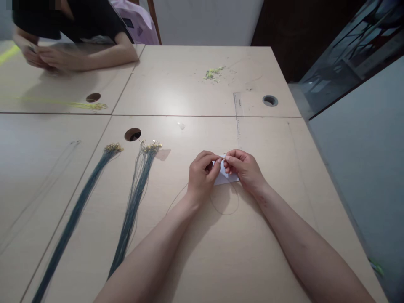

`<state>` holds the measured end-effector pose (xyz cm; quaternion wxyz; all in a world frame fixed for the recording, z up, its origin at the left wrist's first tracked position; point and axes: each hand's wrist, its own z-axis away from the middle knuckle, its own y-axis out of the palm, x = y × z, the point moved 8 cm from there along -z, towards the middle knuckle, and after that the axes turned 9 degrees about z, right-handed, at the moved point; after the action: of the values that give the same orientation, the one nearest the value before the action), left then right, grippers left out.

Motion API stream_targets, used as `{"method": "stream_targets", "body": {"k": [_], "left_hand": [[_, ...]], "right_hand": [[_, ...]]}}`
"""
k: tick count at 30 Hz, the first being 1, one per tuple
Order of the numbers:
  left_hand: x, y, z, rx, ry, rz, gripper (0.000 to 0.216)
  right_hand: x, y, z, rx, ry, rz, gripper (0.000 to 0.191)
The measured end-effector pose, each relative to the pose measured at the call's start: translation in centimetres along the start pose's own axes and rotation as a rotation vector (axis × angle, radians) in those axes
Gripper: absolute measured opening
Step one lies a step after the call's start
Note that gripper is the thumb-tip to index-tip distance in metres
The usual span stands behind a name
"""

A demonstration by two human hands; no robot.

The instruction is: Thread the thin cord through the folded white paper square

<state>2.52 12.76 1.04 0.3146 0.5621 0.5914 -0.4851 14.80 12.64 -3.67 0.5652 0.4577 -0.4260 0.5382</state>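
Note:
Above a small white card [232,177], my left hand [203,172] and my right hand [242,166] meet fingertip to fingertip. Each is closed in a pinch. Between them sits a tiny shiny metal piece [223,158], mostly covered by the fingers. A thin dark cord [239,202] loops down below the hands and reappears left of my left wrist. To the left lie two bundles of dark teal cords, one nearer [134,202] and one farther [83,200], both with gold-coloured metal ends at the top.
A clear ruler [237,111] lies beyond my hands. Yellow-green scraps [213,73] are at the back. The table has round holes, one with a grey ring [270,100]. Across the table, a person's hands [47,57] work near yellow cords [94,106]. Loose cords [41,189] lie far left.

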Motion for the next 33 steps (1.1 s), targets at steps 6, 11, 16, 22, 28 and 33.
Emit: {"method": "stream_targets", "body": {"k": [6,11,16,22,28,33], "left_hand": [[-0.22,-0.07,0.0,0.005,0.03,-0.023,0.011],[-0.3,-0.24,0.05,-0.029,0.032,-0.04,0.009],[-0.4,0.01,0.02,-0.012,0.029,-0.024,0.011],[-0.33,0.13,0.04,-0.01,0.034,-0.041,0.01],[-0.34,0.07,0.02,-0.012,0.04,-0.037,0.01],[-0.34,0.04,0.0,-0.009,0.035,-0.045,0.009]], "right_hand": [[0.08,0.06,0.05,0.018,-0.009,0.003,0.015],[0.18,0.12,0.09,0.018,-0.021,0.032,0.016],[0.23,0.11,0.12,0.01,-0.025,0.036,0.016],[0.14,0.03,0.12,0.002,-0.013,0.011,0.013],[0.15,0.04,0.13,0.01,-0.018,-0.011,0.013],[0.15,0.13,0.12,0.018,-0.024,-0.016,0.014]]}}
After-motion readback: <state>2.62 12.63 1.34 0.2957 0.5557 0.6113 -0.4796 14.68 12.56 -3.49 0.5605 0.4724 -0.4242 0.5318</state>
